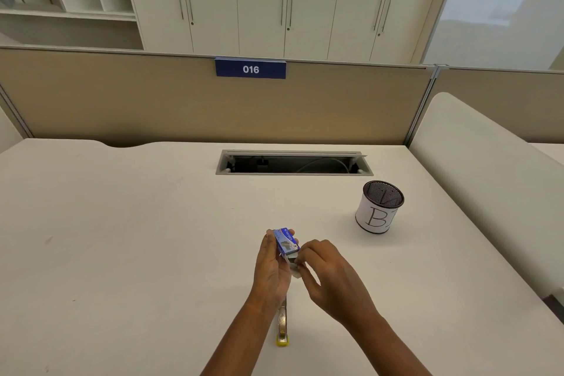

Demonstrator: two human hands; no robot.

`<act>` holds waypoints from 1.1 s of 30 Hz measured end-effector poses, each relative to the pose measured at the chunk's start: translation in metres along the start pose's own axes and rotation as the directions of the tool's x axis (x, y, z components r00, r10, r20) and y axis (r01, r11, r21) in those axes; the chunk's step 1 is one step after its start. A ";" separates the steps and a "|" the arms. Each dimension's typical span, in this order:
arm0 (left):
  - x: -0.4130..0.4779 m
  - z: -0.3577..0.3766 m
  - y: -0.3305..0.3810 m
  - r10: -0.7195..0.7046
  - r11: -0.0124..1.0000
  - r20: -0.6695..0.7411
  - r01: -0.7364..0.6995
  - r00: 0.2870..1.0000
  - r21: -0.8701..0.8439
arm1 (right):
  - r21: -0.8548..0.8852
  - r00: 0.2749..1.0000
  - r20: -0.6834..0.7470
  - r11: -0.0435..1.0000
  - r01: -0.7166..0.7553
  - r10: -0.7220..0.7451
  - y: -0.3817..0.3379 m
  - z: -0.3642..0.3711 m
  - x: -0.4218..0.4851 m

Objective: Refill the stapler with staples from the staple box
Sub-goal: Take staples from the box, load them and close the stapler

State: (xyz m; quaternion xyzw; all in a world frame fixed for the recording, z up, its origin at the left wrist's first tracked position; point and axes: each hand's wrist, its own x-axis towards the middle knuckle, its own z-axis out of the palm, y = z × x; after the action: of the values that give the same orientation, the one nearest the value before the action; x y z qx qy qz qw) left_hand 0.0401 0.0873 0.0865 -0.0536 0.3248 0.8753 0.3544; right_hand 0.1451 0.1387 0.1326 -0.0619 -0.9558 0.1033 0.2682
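Note:
A small blue staple box [286,242] is held above the white desk [122,238] by my left hand [271,272], which grips it from the left side. My right hand [328,272] pinches the box's near open end, where a grey inner tray or staples show; I cannot tell which. Below my hands lies the stapler [282,327], a metal strip with a yellow end pointing toward me, lying open on the desk. Its far part is hidden behind my left hand.
A mesh pen cup [380,207] wrapped in white paper marked "B" stands to the right. An open cable slot [293,162] cuts the desk further back. A beige partition with a blue "016" sign [250,69] closes the far edge.

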 end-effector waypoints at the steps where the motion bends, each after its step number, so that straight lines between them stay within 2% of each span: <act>1: 0.000 0.000 0.000 0.001 1.000 -0.008 -0.001 1.000 0.006 | 0.003 1.000 0.004 1.000 0.007 -0.007 0.001 0.001 0.000; 5: -0.001 -0.001 0.002 0.007 1.000 -0.014 -0.006 1.000 0.031 | 0.185 0.996 0.015 0.979 -0.087 0.085 0.005 0.007 0.000; 8: -0.001 0.000 0.004 -0.002 1.000 -0.012 0.002 1.000 -0.005 | 0.384 0.977 -0.025 0.904 -0.187 0.212 0.005 0.011 0.001; 12: 0.000 0.001 0.003 -0.047 0.995 -0.022 0.045 0.999 -0.086 | 0.642 0.902 -0.083 0.715 -0.277 0.423 0.002 0.012 0.006; 15: 0.000 0.003 0.003 -0.073 0.986 -0.048 0.065 0.996 -0.152 | 0.771 0.831 -0.103 0.572 -0.281 0.547 -0.001 0.014 0.005; 18: 0.000 0.005 0.003 -0.089 0.974 -0.059 0.075 0.994 -0.212 | 0.731 0.814 -0.212 0.641 -0.235 0.541 -0.006 0.018 -0.003; 22: 0.001 0.006 0.002 -0.125 0.974 -0.071 0.109 0.990 -0.198 | 0.465 0.896 -0.344 0.880 -0.098 0.281 -0.013 0.025 -0.014; 24: -0.001 0.005 0.001 -0.178 0.969 -0.067 0.163 0.982 -0.186 | 0.338 0.924 -0.345 0.940 -0.038 0.162 -0.012 0.030 -0.018; 28: -0.003 0.003 -0.001 -0.268 0.953 -0.044 0.258 0.962 -0.160 | 0.180 0.930 -0.367 0.983 0.036 0.033 -0.008 0.034 -0.017; 30: -0.001 0.003 0.001 -0.293 0.928 -0.041 0.275 0.955 -0.251 | 0.130 0.927 -0.374 0.989 0.069 -0.016 -0.006 0.036 -0.016; 33: -0.003 0.004 0.002 -0.224 0.952 -0.034 0.211 0.974 -0.221 | 0.083 0.927 -0.372 0.993 0.081 -0.044 -0.003 0.038 -0.016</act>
State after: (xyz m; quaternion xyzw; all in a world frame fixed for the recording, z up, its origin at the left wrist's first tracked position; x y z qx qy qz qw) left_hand 0.0413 0.0870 0.0910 -0.1527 0.2302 0.8590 0.4309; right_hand 0.1381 0.1264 0.0934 -0.0366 -0.8836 0.1273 0.4492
